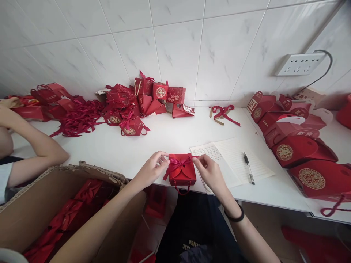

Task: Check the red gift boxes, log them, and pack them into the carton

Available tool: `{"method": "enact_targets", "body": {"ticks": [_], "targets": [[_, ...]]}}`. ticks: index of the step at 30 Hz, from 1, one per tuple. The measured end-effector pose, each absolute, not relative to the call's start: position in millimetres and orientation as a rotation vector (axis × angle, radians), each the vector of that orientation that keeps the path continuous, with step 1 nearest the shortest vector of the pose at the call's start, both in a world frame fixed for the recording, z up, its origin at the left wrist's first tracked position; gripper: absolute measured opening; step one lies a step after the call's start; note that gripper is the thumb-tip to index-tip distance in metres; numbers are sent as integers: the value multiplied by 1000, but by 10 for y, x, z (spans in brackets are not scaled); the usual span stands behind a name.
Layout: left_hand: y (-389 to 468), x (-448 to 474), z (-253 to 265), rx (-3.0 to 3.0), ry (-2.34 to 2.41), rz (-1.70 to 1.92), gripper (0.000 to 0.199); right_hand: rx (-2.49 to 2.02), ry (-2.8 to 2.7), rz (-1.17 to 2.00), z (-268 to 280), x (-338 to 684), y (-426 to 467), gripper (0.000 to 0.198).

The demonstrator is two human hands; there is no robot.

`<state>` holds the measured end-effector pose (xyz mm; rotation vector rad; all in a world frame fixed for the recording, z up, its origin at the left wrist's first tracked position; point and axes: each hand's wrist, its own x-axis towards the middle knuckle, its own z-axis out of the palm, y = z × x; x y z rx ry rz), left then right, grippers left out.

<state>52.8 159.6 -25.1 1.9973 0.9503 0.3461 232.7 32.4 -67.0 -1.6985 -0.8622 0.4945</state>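
Observation:
A small red gift box (183, 176) stands at the table's front edge, with a dark red cord handle hanging toward me. Across its scalloped top flaps a shiny crimson ribbon (179, 163) is tied in a bow. At the box's left side, my left hand (153, 170) has its thumb and fingers bent close together at the ribbon's loop; the fingertips partly cover the contact. My right hand (210, 171), with a black band on the wrist, pinches the ribbon's other side at the box's upper right corner.
An open notebook (233, 160) with a pen (249, 168) lies to the right. Red boxes (309, 179) line the right side; more boxes (131, 126) and a ribbon heap (79, 117) lie left. A carton (82, 168) holds red boxes below. Another person's arm (35, 138) is far left.

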Motion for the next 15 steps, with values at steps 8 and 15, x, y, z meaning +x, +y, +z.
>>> {"method": "enact_targets", "body": {"ticks": [8,15], "targets": [[1575,654,-342,2032,791,367,26,-1683,-1036,508,-654,2248,464,28],[1602,578,-348,1923,557,369,12,-1694,-1070,423,-644,2271,528,26]]}}
